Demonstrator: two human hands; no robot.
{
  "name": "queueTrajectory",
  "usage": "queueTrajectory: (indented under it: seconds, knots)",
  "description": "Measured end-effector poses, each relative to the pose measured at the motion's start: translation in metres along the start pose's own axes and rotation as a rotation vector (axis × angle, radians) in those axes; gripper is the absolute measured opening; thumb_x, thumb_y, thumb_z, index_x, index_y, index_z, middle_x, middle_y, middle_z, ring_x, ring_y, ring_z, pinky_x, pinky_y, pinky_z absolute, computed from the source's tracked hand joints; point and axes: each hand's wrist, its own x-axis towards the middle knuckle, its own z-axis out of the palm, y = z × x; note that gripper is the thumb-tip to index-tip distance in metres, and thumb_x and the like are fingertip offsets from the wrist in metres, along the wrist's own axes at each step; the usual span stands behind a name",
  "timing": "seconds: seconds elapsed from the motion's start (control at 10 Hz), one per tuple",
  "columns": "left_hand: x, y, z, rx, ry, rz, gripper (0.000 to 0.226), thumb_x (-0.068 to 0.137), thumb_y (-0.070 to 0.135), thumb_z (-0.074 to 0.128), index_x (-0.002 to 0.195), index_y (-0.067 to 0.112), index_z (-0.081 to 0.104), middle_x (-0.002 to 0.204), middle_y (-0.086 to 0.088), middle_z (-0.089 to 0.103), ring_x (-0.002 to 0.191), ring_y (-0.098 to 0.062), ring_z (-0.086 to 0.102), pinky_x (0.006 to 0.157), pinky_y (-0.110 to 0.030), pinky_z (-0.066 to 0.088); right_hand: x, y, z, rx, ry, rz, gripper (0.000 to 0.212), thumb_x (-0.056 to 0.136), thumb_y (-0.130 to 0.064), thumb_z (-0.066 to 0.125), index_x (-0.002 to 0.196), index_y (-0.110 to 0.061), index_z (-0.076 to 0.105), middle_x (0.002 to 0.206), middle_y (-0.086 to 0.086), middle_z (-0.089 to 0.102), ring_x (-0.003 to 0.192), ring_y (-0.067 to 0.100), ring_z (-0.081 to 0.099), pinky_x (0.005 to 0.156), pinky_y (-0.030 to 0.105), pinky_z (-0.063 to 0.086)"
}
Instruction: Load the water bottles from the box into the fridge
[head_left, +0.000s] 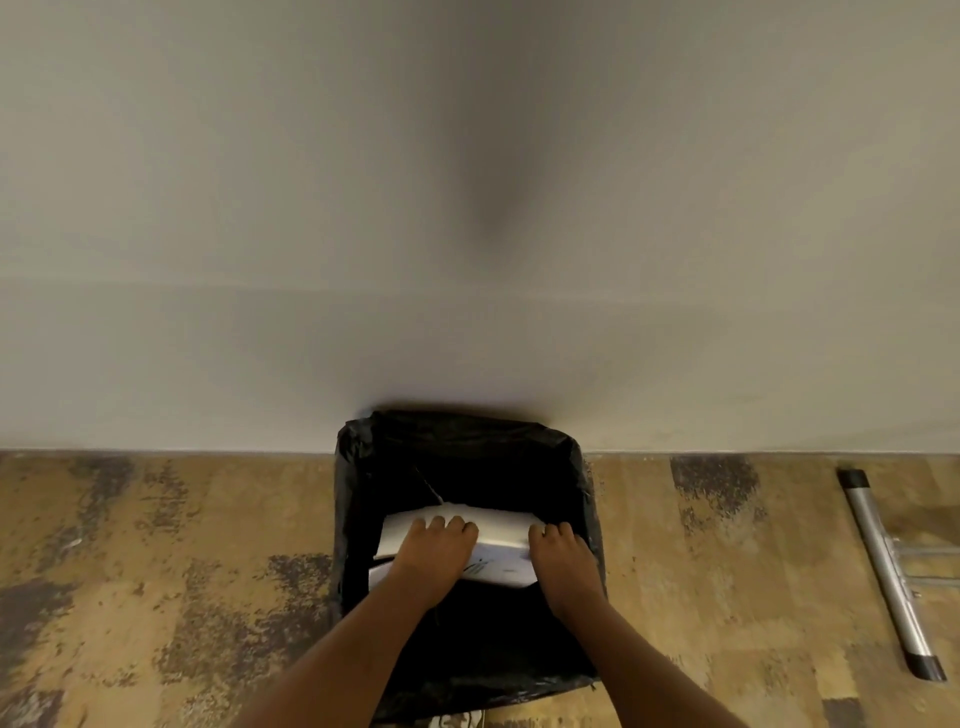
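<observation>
Where the worn wood-pattern floor meets a pale wall, a bin lined with a black bag stands hard against the wall. Both hands are down in its mouth.

In the opening is a white box, crushed flat and folded. It lies tilted across the bin, with some dark print on its near face. The left hand is on the box's left part, fingers curled over the upper fold, gripping. The right hand is at the box's right end, fingers curled over the edge the same way, gripping. Thumbs are hidden. Both forearms cross the bin's near rim.

The bin's interior is too dark to tell what the box rests on.

Right of the bin and well apart from it, a silver metal frame with black end caps sits on the floor.
</observation>
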Motion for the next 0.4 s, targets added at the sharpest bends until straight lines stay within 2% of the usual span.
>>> queueTrajectory:
  seconds: [0.1, 0.2, 0.3, 0.4]
  knots:
    - [0.002, 0.003, 0.001, 0.005, 0.066, -0.035, 0.051, 0.090, 0.017, 0.051, 0.138, 0.014, 0.036, 0.123, -0.012, 0.055, 0.109, -0.035, 0.054, 0.090, -0.048, 0.041, 0.003, -0.002, 0.003, -0.001, 0.036, -0.006, 0.028, 0.089, -0.010, 0.055, 0.116, -0.005, 0.054, 0.110, 0.017, 0.061, 0.107, 0.035, 0.053, 0.082, 0.040, 0.047]
    - [-0.009, 0.004, 0.002, -0.020, 0.147, -0.067, 0.057, 0.090, 0.019, 0.054, 0.142, 0.015, 0.030, 0.127, -0.016, 0.052, 0.112, -0.039, 0.051, 0.091, -0.052, 0.041, -0.002, -0.012, -0.003, -0.072, 0.074, 0.000, 0.039, 0.089, -0.013, 0.057, 0.125, -0.001, 0.048, 0.124, 0.022, 0.054, 0.127, 0.041, 0.039, 0.096, 0.043, 0.040]
    - [-0.037, -0.003, -0.019, -0.031, 0.152, -0.055, 0.059, 0.095, 0.020, 0.051, 0.146, 0.013, 0.023, 0.141, -0.022, 0.038, 0.127, -0.044, 0.038, 0.100, -0.056, 0.035, -0.015, -0.027, -0.017, -0.081, 0.115, -0.010, 0.061, 0.080, -0.021, 0.070, 0.131, -0.001, 0.044, 0.129, 0.025, 0.051, 0.129, 0.044, 0.037, 0.101, 0.046, 0.040]
    - [-0.067, -0.005, -0.029, -0.008, 0.144, -0.068, 0.070, 0.092, 0.020, 0.054, 0.149, 0.015, 0.015, 0.149, -0.024, 0.025, 0.135, -0.046, 0.027, 0.106, -0.059, 0.027, -0.020, -0.039, -0.023, -0.055, 0.174, -0.067, 0.070, 0.075, -0.022, 0.070, 0.135, 0.000, 0.041, 0.127, 0.028, 0.050, 0.126, 0.046, 0.040, 0.098, 0.047, 0.044]
